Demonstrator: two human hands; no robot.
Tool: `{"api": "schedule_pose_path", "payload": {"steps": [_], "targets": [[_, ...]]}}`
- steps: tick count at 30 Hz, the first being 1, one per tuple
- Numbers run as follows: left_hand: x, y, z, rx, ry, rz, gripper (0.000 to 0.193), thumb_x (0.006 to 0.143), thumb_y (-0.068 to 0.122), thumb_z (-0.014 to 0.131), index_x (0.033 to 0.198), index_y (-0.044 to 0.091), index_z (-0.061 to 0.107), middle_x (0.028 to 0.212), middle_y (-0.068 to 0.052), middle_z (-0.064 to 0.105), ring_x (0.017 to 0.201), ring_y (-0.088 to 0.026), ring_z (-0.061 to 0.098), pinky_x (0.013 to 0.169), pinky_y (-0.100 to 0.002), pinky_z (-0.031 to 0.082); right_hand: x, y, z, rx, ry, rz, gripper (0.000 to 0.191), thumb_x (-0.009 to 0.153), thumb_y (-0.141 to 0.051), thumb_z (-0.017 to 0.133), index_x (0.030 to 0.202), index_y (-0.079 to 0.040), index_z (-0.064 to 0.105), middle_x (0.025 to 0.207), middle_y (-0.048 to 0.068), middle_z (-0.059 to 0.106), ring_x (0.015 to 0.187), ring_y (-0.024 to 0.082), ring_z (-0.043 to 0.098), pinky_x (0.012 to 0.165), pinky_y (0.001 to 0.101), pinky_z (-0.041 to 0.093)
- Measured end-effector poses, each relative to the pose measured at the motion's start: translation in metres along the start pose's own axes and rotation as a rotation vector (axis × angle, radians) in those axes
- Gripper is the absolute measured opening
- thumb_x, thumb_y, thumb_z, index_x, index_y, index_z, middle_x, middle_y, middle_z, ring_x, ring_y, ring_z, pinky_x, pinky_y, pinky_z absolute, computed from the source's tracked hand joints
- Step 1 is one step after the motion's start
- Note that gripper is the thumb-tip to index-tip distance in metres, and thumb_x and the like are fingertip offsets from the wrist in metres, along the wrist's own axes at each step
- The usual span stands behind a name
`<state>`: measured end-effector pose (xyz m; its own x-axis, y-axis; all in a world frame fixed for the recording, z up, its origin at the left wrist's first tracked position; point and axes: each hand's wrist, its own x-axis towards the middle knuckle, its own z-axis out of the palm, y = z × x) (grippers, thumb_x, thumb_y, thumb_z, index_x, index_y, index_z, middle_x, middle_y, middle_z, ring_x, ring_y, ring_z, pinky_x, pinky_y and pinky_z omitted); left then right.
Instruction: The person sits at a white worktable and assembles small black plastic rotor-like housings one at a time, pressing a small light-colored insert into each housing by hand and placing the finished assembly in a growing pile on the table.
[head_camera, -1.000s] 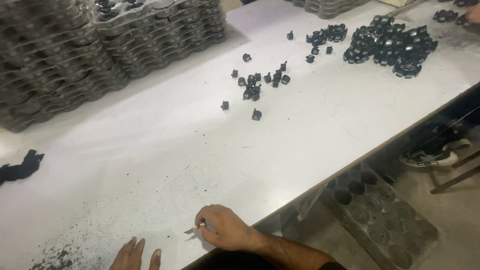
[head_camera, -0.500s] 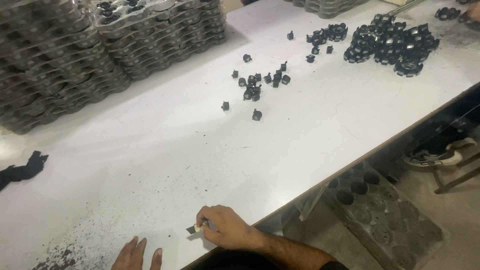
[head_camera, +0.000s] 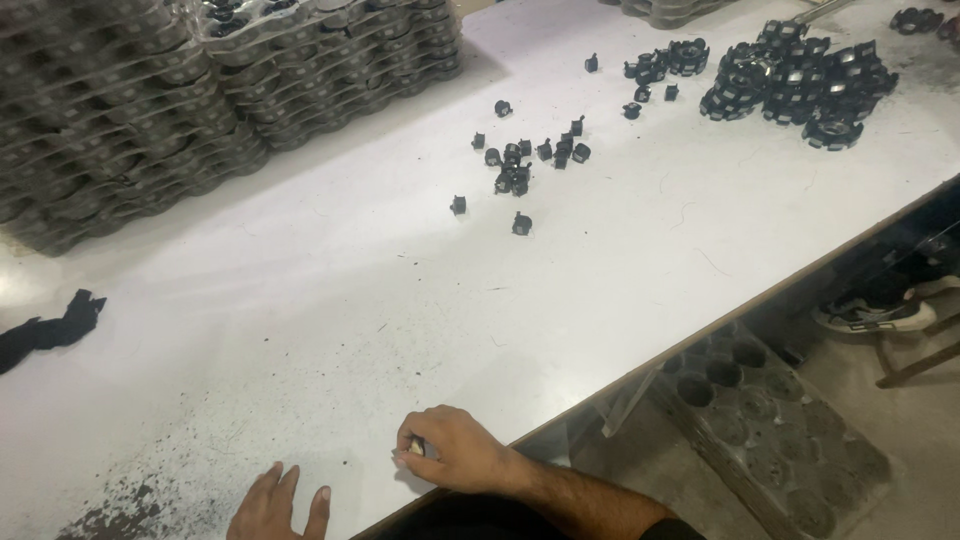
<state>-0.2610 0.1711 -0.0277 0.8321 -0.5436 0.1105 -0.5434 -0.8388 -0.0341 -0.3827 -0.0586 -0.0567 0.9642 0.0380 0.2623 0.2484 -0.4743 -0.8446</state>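
My right hand (head_camera: 452, 458) rests on the white table (head_camera: 330, 320) near its front edge, with the fingers curled around a small pale piece (head_camera: 415, 450) that barely shows. Flat on the table to its left lies my left hand (head_camera: 280, 505), fingers apart and holding nothing, next to a patch of dark grit (head_camera: 130, 510). Several small black parts (head_camera: 520, 165) lie scattered at the table's middle, far from both hands. A larger pile of black ring-shaped parts (head_camera: 800, 85) sits at the far right.
Tall stacks of grey moulded trays (head_camera: 120, 130) line the back left, with more stacks (head_camera: 330, 50) beside them. A black rag (head_camera: 50, 325) lies at the left edge. Below the table edge, a grey cupped tray (head_camera: 770, 430) lies on the floor near a shoe (head_camera: 870, 315).
My right hand has curled tighter, and the small grey piece that stuck out from its fingers is now mostly hidden. My left hand has stayed in place.
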Motion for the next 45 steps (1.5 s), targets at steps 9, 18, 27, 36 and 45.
{"api": "schedule_pose_path", "payload": {"steps": [9,18,27,36,45], "targets": [[-0.001,0.006,-0.010,0.049,-0.036,-0.001,0.066,0.081,0.052,0.066,0.126,0.003,0.071,0.132,-0.029,0.061,0.131,-0.042,0.058,0.106,-0.052,0.052,-0.002,0.000,-0.001,-0.028,0.036,-0.047,0.017,0.096,-0.019,0.064,0.104,-0.004,0.064,0.093,0.012,0.069,0.091,0.027,0.066,0.085,0.0432,0.052],[-0.001,0.006,-0.007,0.011,0.025,-0.004,0.065,0.080,0.053,0.067,0.121,0.002,0.072,0.132,-0.028,0.063,0.131,-0.040,0.061,0.107,-0.051,0.053,-0.001,-0.002,-0.002,0.008,0.080,-0.109,0.029,0.093,-0.013,0.062,0.119,-0.001,0.063,0.113,0.016,0.070,0.110,0.031,0.067,0.100,0.0450,0.052],[-0.002,0.003,-0.001,0.054,0.055,-0.060,0.064,0.079,0.053,0.067,0.125,0.010,0.073,0.137,-0.021,0.063,0.134,-0.034,0.058,0.110,-0.051,0.049,0.004,-0.001,-0.003,-0.054,0.000,-0.098,0.022,0.098,-0.020,0.063,0.115,-0.006,0.065,0.110,0.011,0.071,0.109,0.026,0.066,0.102,0.0446,0.048],[0.002,-0.006,0.005,0.123,-0.120,-0.071,0.063,0.086,0.056,0.061,0.129,0.011,0.067,0.143,-0.018,0.058,0.141,-0.031,0.053,0.116,-0.047,0.046,0.007,0.000,-0.004,0.144,0.042,0.048,0.042,0.095,-0.029,0.068,0.129,-0.005,0.060,0.123,0.013,0.068,0.121,0.026,0.065,0.106,0.0452,0.051],[0.000,-0.003,0.008,0.117,-0.096,-0.087,0.063,0.086,0.054,0.062,0.131,0.011,0.068,0.142,-0.018,0.058,0.141,-0.032,0.051,0.117,-0.049,0.043,0.009,0.021,-0.013,1.170,0.221,-0.111,0.090,0.102,-0.075,0.033,0.138,0.003,0.058,0.129,0.020,0.068,0.128,0.030,0.062,0.114,0.0467,0.046]]}}
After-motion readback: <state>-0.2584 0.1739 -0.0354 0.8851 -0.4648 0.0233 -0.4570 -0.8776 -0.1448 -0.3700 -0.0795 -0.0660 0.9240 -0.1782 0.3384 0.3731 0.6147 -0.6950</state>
